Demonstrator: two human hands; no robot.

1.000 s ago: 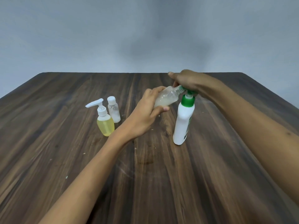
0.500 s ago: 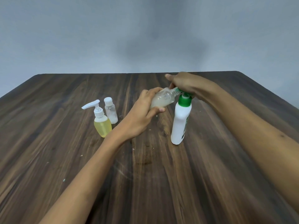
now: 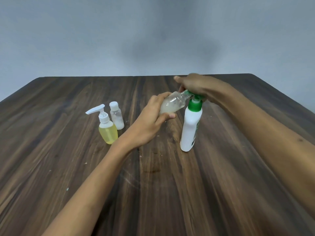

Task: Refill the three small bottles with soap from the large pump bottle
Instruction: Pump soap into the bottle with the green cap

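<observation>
Bottle (image 3: 172,104) tilted in our left hand (image 3: 153,123), fingers wrapped round its lower body, long axis rising rightward so its open neck meets the green nozzle of the pump bottle (image 3: 190,128). Our right hand (image 3: 196,86) presses on the pump head, curled over it. We judge the neck must stay under the spout.

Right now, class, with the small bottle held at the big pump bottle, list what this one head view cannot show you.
- Pump head of the big white bottle: covered by the right hand.
- Soap flow into the clear bottle: its mouth sits under that hand.
- Clear bottle's base: wrapped by the left hand.
- Label on the big bottle: turned away, only a green edge shows.
- Fill of the capped bottle: partly behind the yellow bottle.
</observation>
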